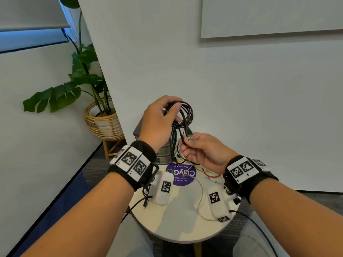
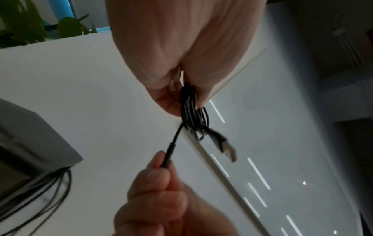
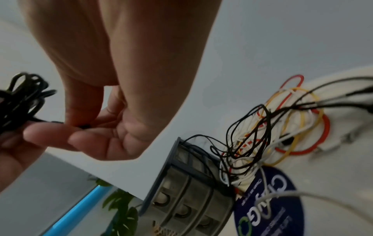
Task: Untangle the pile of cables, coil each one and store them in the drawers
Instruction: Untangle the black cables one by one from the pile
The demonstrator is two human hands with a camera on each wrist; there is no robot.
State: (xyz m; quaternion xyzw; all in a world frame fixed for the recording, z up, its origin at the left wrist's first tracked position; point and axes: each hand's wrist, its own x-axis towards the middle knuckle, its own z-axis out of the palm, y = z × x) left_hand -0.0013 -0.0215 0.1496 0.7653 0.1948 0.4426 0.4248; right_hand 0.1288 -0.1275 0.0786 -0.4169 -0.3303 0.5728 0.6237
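My left hand (image 1: 174, 114) is raised above the table and grips a coiled black USB cable (image 1: 187, 112); the coil (image 2: 191, 111) hangs from between its fingers. A silver USB plug (image 1: 189, 137) dangles from the coil, and the same plug (image 2: 228, 150) shows in the left wrist view. My right hand (image 1: 182, 145) pinches the cable's other end just below the coil, between thumb and forefinger (image 3: 80, 126). A tangled pile of black, white, yellow and red cables (image 3: 272, 127) lies on the table beside a small grey drawer unit (image 3: 187, 191).
The round white table (image 1: 176, 219) carries a purple round sticker (image 1: 182, 175). The drawer unit (image 1: 163, 153) stands at its far edge against a white wall. A potted plant in a wicker basket (image 1: 104, 123) stands on the floor to the left.
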